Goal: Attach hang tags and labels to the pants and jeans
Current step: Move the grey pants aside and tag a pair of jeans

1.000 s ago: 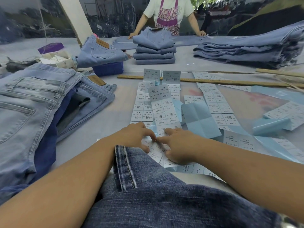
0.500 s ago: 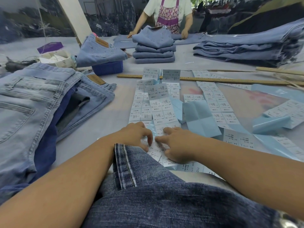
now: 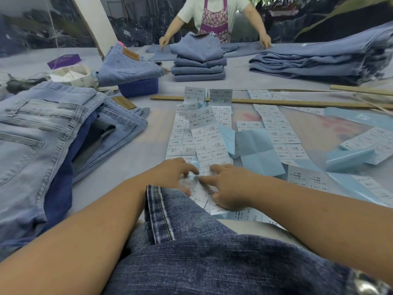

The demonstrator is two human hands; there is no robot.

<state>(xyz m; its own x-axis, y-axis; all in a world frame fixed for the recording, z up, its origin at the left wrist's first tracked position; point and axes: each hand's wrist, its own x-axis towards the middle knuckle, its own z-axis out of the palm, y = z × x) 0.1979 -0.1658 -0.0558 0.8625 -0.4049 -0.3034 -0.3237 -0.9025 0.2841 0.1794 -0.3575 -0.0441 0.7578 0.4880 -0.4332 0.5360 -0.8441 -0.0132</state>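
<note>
Pinching one label (image 3: pixel 192 181) (sheet's near end) between both hands' curled fingers (image 3: pixel 204 179).

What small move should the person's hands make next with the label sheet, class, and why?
Probably peel one label free. The left hand and right hand meet fingertip to fingertip on the near end of the label sheet, and the dark jeans beneath the forearms show no label.
</note>
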